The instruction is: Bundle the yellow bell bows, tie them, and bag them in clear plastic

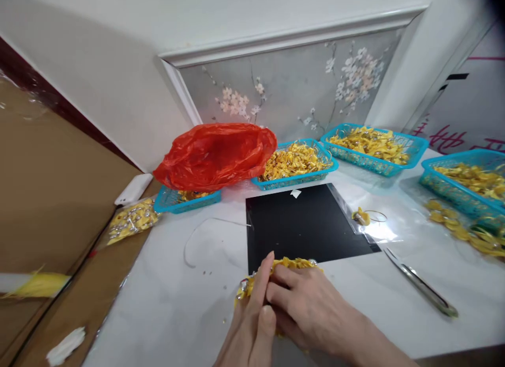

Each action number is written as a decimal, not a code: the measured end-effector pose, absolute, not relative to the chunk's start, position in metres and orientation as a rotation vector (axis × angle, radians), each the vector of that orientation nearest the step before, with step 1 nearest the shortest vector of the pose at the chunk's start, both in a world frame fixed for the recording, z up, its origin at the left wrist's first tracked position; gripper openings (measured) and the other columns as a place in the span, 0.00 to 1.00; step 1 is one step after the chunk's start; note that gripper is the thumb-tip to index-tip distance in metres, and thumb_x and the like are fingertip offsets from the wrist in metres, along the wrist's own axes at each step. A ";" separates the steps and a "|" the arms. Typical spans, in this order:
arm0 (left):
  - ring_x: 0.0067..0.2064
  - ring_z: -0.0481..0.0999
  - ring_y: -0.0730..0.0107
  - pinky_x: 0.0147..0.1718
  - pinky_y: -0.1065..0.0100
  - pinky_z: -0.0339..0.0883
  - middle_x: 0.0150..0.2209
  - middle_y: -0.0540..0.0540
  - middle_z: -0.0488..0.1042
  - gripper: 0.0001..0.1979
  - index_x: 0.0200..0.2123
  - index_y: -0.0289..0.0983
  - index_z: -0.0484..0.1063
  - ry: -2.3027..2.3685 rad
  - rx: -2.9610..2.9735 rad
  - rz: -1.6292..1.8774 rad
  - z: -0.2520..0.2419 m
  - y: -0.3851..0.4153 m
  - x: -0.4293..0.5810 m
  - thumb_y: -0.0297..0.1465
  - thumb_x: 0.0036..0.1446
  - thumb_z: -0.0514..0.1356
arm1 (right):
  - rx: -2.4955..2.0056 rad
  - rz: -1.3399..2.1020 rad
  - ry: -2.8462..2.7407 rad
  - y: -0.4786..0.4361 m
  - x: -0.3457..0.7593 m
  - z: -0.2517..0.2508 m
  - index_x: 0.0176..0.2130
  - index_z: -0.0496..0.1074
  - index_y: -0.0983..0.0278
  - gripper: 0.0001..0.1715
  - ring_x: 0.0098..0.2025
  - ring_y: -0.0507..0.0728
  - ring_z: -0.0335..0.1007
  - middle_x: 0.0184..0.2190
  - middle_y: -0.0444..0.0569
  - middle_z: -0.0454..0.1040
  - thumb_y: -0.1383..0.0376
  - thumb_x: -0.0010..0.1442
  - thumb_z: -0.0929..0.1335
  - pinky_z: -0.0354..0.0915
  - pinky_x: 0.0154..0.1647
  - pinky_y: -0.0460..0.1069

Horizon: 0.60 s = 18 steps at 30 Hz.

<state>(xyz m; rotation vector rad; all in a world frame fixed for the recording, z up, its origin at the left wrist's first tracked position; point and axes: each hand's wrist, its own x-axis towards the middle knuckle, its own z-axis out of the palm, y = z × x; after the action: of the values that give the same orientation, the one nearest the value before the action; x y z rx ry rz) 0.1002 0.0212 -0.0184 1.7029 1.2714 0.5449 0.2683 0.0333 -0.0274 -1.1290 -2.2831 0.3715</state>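
At the near edge of the table, both hands are at a yellow flower garland (294, 263) dotted with shiny silver beads. My left hand (254, 314) has its long fingers pressed together along the garland's left side, thumb bent inward. Curled fingers of my right hand (303, 298) grip the garland from the right, close against the left hand. Much of the garland is hidden beneath the hands. Just beyond lies a flat black sheet (295, 219). To the right rest metal tweezers (422, 285) and a single yellow flower (361, 217) with a wire loop.
Blue baskets of yellow flower pieces line the back: one in the middle (331, 167), one farther right (382, 169), one at the right edge (442, 182). A red plastic bag (213, 154) covers part of a left basket (189, 205). A bag of beads (134, 219) lies left.
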 end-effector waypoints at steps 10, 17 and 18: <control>0.67 0.53 0.57 0.63 0.55 0.49 0.68 0.45 0.52 0.32 0.68 0.42 0.45 1.341 1.613 0.743 -0.025 0.017 0.109 0.48 0.64 0.39 | -1.062 0.275 -2.278 0.032 0.270 -0.032 0.37 0.69 0.58 0.05 0.28 0.54 0.63 0.34 0.46 0.70 0.64 0.64 0.63 0.51 0.24 0.48; 0.55 0.72 0.54 0.51 0.57 0.66 0.58 0.40 0.69 0.35 0.69 0.41 0.33 1.240 1.610 0.716 -0.024 0.016 0.108 0.48 0.63 0.41 | -1.118 0.473 -2.251 0.031 0.268 -0.028 0.38 0.67 0.59 0.04 0.31 0.55 0.62 0.35 0.46 0.67 0.64 0.61 0.63 0.51 0.27 0.49; 0.52 0.74 0.54 0.49 0.57 0.68 0.57 0.41 0.71 0.36 0.69 0.42 0.33 1.239 1.638 0.705 -0.022 0.016 0.107 0.48 0.63 0.41 | -1.126 0.479 -2.256 0.031 0.268 -0.027 0.38 0.67 0.59 0.04 0.30 0.55 0.62 0.34 0.46 0.67 0.64 0.61 0.64 0.50 0.26 0.49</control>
<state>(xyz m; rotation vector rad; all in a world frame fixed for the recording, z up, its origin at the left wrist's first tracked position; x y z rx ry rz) 0.1066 0.0157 -0.0218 1.6377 1.2393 0.7053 0.2680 0.0313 -0.0273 -1.1264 -2.2565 0.4794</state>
